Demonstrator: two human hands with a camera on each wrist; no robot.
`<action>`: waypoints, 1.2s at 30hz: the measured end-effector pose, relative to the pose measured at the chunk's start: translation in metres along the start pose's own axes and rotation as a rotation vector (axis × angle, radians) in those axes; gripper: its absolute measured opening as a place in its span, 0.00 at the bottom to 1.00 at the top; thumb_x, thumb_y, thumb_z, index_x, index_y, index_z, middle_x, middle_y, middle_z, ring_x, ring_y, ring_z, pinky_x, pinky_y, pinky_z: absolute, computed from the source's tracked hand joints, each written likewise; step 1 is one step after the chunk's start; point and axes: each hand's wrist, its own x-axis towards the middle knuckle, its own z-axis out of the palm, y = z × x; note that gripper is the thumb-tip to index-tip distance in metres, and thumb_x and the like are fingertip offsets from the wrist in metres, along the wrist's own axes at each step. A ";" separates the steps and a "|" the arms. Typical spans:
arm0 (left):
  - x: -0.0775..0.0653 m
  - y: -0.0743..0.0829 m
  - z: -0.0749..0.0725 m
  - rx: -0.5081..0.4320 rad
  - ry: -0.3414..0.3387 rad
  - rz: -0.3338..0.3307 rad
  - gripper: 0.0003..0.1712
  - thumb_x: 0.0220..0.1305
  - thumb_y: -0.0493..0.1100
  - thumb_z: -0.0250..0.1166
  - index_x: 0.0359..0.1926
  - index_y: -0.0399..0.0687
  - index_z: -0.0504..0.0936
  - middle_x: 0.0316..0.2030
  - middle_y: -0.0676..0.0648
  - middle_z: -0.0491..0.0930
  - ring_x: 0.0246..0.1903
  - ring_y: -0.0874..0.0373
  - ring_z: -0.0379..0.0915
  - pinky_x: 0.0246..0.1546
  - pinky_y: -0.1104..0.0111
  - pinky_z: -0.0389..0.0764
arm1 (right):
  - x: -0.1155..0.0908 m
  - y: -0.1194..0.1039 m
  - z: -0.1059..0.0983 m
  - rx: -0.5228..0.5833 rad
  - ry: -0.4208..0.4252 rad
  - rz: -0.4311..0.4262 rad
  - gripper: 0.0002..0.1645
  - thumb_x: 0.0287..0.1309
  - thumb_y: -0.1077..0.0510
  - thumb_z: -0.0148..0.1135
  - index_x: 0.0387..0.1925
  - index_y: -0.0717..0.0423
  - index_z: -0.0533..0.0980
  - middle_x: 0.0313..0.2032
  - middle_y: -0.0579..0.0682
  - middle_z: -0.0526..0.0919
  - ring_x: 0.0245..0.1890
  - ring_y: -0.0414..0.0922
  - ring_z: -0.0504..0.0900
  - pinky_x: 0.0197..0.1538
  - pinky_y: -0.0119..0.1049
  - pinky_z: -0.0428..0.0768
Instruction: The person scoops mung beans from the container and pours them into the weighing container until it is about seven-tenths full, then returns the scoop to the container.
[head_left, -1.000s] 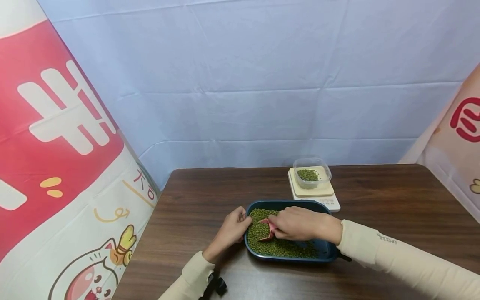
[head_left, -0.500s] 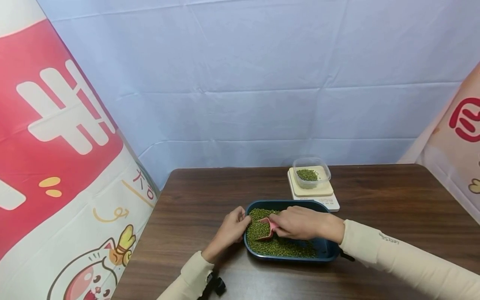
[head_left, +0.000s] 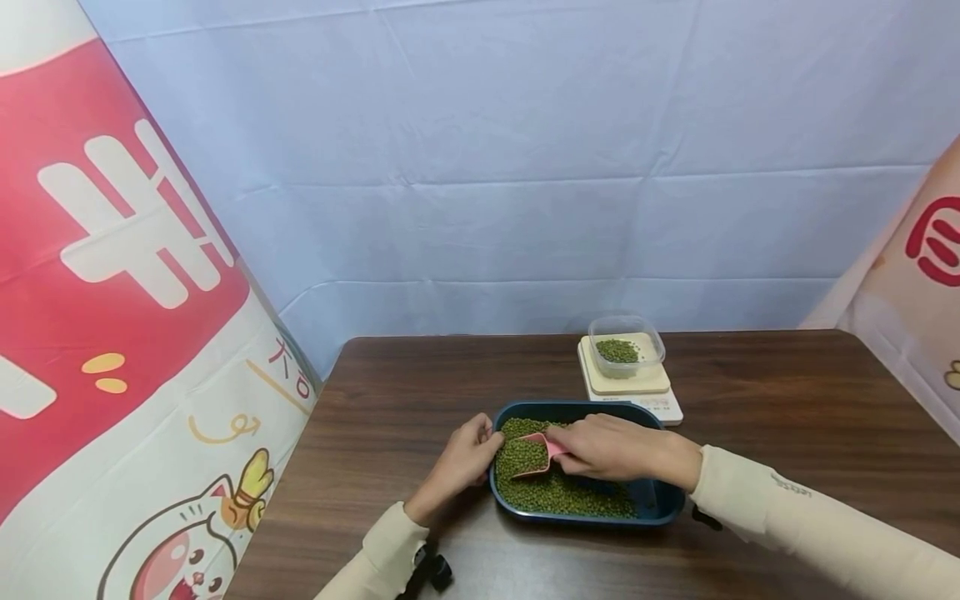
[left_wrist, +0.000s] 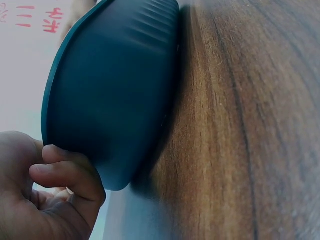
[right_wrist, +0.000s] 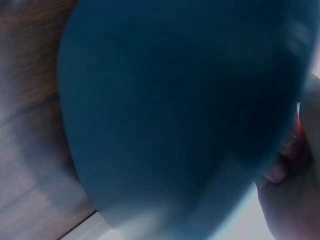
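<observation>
A dark blue oblong tub [head_left: 570,522] on the table holds many small green beans [head_left: 570,497], heaped toward its left end. My left hand [head_left: 463,454] pinches the tub's left rim; in the left wrist view its curled fingers [left_wrist: 75,177] lie against the tub's outer wall [left_wrist: 110,85]. My right hand [head_left: 611,447] reaches over the tub and grips the handle of a pink scoop [head_left: 556,447]. The scoop faces left among the beans, with beans inside it. In the right wrist view the tub's wall [right_wrist: 165,100] hides the scoop's bowl and most of the hand.
Behind the tub stands a white kitchen scale [head_left: 663,408] bearing a clear plastic box [head_left: 652,360] with a small pile of green beans. The brown wooden table [head_left: 420,383] ends at a pale cloth backdrop [head_left: 450,208].
The right hand has shifted slightly right, and the scoop has gone from tipped toward the beans to more level, with beans showing in it. The left hand stays at the rim.
</observation>
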 end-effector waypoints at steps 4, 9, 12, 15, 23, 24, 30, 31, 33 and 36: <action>0.000 0.000 0.000 -0.001 -0.002 0.002 0.10 0.69 0.45 0.52 0.33 0.45 0.68 0.15 0.52 0.63 0.07 0.61 0.62 0.07 0.73 0.66 | -0.002 0.003 0.003 -0.006 0.032 -0.020 0.05 0.66 0.55 0.52 0.34 0.42 0.65 0.17 0.34 0.63 0.12 0.32 0.57 0.17 0.24 0.54; 0.001 -0.001 0.001 0.008 0.001 0.003 0.10 0.69 0.45 0.53 0.33 0.46 0.67 0.14 0.52 0.63 0.07 0.61 0.62 0.07 0.73 0.66 | -0.004 0.006 0.005 0.003 0.044 -0.003 0.05 0.64 0.55 0.52 0.34 0.42 0.65 0.17 0.34 0.63 0.12 0.31 0.56 0.17 0.24 0.54; 0.001 -0.001 0.001 0.012 0.001 0.004 0.10 0.69 0.45 0.53 0.33 0.46 0.67 0.13 0.52 0.63 0.07 0.61 0.62 0.07 0.73 0.66 | -0.006 0.008 0.005 0.003 0.055 0.011 0.06 0.64 0.55 0.52 0.33 0.41 0.64 0.17 0.34 0.61 0.13 0.31 0.55 0.17 0.24 0.53; 0.001 0.000 0.001 0.012 0.003 0.003 0.10 0.69 0.46 0.52 0.33 0.45 0.67 0.13 0.52 0.62 0.07 0.61 0.62 0.06 0.73 0.65 | -0.008 0.010 0.005 -0.003 0.070 0.021 0.07 0.64 0.55 0.52 0.33 0.41 0.63 0.17 0.34 0.60 0.13 0.32 0.54 0.17 0.25 0.52; 0.001 0.000 0.001 0.015 0.008 -0.007 0.10 0.69 0.46 0.53 0.33 0.46 0.67 0.13 0.52 0.62 0.06 0.62 0.62 0.06 0.73 0.65 | -0.013 0.011 0.002 0.012 0.088 0.037 0.07 0.63 0.56 0.53 0.33 0.42 0.64 0.18 0.34 0.62 0.13 0.31 0.55 0.18 0.24 0.53; 0.001 0.000 0.001 0.014 0.009 -0.009 0.10 0.69 0.46 0.53 0.33 0.46 0.67 0.13 0.52 0.62 0.07 0.62 0.62 0.06 0.73 0.65 | -0.013 0.012 0.002 0.011 0.096 0.036 0.07 0.62 0.57 0.53 0.33 0.42 0.64 0.18 0.34 0.62 0.13 0.31 0.55 0.18 0.24 0.53; 0.000 0.001 0.001 0.005 0.008 -0.014 0.10 0.69 0.45 0.53 0.33 0.45 0.67 0.15 0.52 0.63 0.07 0.61 0.62 0.07 0.73 0.65 | -0.016 0.016 0.001 0.012 0.122 0.044 0.10 0.62 0.57 0.53 0.31 0.40 0.62 0.18 0.34 0.61 0.13 0.31 0.54 0.18 0.24 0.53; 0.000 0.001 0.001 0.001 0.007 -0.015 0.10 0.69 0.45 0.53 0.33 0.45 0.67 0.15 0.52 0.62 0.07 0.61 0.62 0.07 0.73 0.65 | -0.016 0.017 0.000 0.014 0.120 0.049 0.10 0.62 0.56 0.53 0.31 0.39 0.62 0.18 0.34 0.61 0.13 0.31 0.54 0.18 0.24 0.53; 0.000 0.001 0.001 -0.002 0.004 -0.015 0.10 0.69 0.45 0.53 0.33 0.45 0.67 0.15 0.52 0.62 0.07 0.62 0.61 0.07 0.73 0.64 | -0.017 0.018 0.000 0.018 0.119 0.055 0.10 0.63 0.56 0.52 0.30 0.39 0.62 0.18 0.34 0.60 0.13 0.31 0.54 0.19 0.24 0.53; 0.000 0.001 0.001 -0.005 0.003 -0.016 0.10 0.69 0.45 0.53 0.33 0.45 0.67 0.14 0.53 0.61 0.07 0.62 0.61 0.07 0.73 0.64 | -0.019 0.020 -0.002 0.026 0.129 0.060 0.11 0.63 0.57 0.52 0.30 0.39 0.62 0.18 0.34 0.60 0.14 0.31 0.54 0.19 0.24 0.53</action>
